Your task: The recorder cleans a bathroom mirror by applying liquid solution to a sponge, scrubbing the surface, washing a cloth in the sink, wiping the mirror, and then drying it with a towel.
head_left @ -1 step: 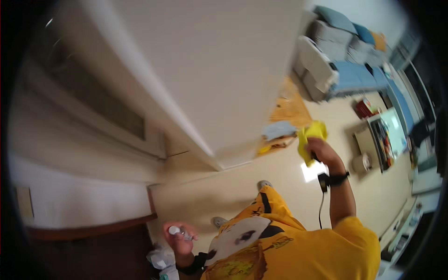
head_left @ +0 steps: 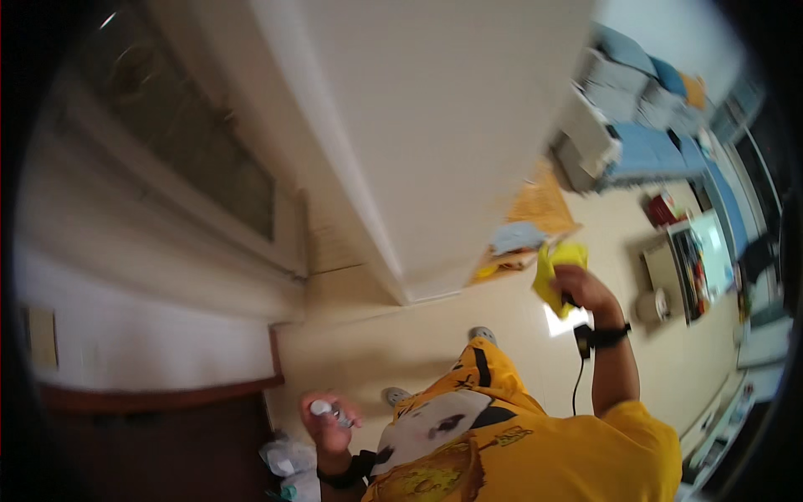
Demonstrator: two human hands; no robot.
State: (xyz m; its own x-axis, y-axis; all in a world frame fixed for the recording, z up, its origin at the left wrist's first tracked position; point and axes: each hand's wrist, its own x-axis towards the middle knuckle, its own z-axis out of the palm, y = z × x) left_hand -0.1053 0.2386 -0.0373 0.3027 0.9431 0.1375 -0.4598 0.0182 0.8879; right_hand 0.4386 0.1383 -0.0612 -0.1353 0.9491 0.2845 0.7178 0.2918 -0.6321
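My left hand [head_left: 323, 437], low in the picture beside my body, is closed around a small clear bottle with a white cap [head_left: 320, 407]. Out to the right, my raised right hand [head_left: 587, 289] grips a bright yellow cloth [head_left: 548, 276], which hangs in loose folds past the fingers. Part of the cloth is hidden behind that hand. A black strap with a small device and a cable [head_left: 583, 339] sits on my right wrist.
A white wall end [head_left: 410, 151] stands ahead, with a glass-paned door [head_left: 192, 151] to its left. Beyond lie a wooden piece with cloths [head_left: 544, 201], a blue sofa [head_left: 648, 142] and a low table [head_left: 711, 238]. Plastic bags [head_left: 288, 458] rest near the dark door at lower left.
The view has shifted slightly, so the wall and room sit a little farther right and lower. Both hands keep their holds.
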